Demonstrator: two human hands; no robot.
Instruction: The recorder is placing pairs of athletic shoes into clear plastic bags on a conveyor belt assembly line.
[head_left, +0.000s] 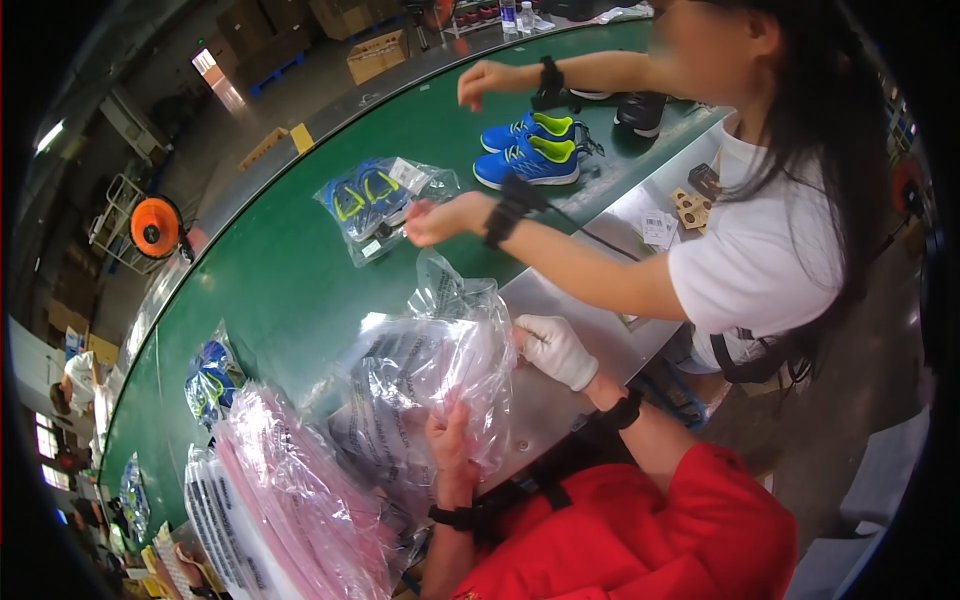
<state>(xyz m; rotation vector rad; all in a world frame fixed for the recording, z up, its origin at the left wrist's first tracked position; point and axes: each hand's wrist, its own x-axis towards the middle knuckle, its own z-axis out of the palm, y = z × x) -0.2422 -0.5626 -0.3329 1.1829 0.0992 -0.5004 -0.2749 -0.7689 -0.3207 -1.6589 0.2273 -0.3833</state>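
A clear plastic bag (440, 360) with dark print is spread above the metal work surface in front of me. My left hand (450, 440), bare, is closed on its near edge. On the bag's right side, my right hand (558, 350) wears a white glove and is closed in a pinch at the rim; its fingertips are partly hidden. Left of my left hand lies a thick stack of pink and clear plastic bags (290, 480). Beyond, on the green conveyor belt, rests a bagged pair of blue shoes (368, 200) with yellow-green linings.
A co-worker in a white shirt (760, 230) reaches across the belt (290, 260) from the right, one hand (445, 220) by the bagged pair. Unbagged blue shoes (535, 155) stand near them. Another bagged shoe pair (213, 375) sits at left. An orange fan (155, 226) stands beyond the belt.
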